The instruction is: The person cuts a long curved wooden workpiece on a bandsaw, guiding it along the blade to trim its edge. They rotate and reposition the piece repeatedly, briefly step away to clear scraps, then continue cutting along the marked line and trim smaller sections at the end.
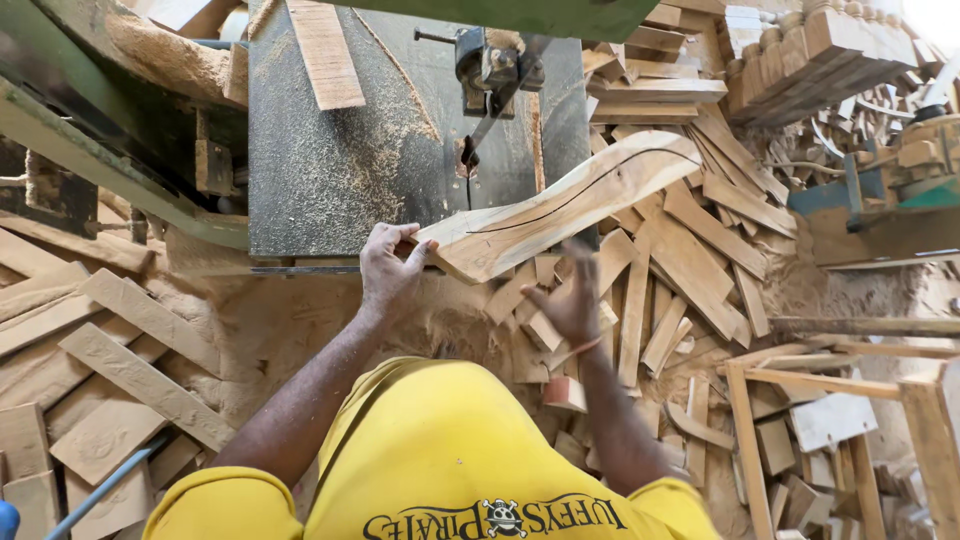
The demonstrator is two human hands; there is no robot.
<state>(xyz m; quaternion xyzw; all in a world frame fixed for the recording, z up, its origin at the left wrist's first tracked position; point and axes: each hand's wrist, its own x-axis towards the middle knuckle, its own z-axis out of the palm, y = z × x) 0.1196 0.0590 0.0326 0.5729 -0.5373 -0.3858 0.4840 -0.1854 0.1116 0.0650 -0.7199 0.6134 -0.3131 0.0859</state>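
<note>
A curved pale wooden board (570,200) with a dark drawn line along it lies partly on the grey saw table (340,170), just right of the band saw blade (468,150). My left hand (388,268) grips the board's near left end at the table's front edge. Below the board's middle, my right hand (570,295) is blurred, fingers spread, holding nothing. The blade guide (490,60) sits above the cut point.
Sawdust covers the table and floor. A plank (325,50) lies on the table's far side. Heaps of wood offcuts (690,260) fill the right, flat boards (120,370) the left. A wooden frame (830,390) stands at the lower right.
</note>
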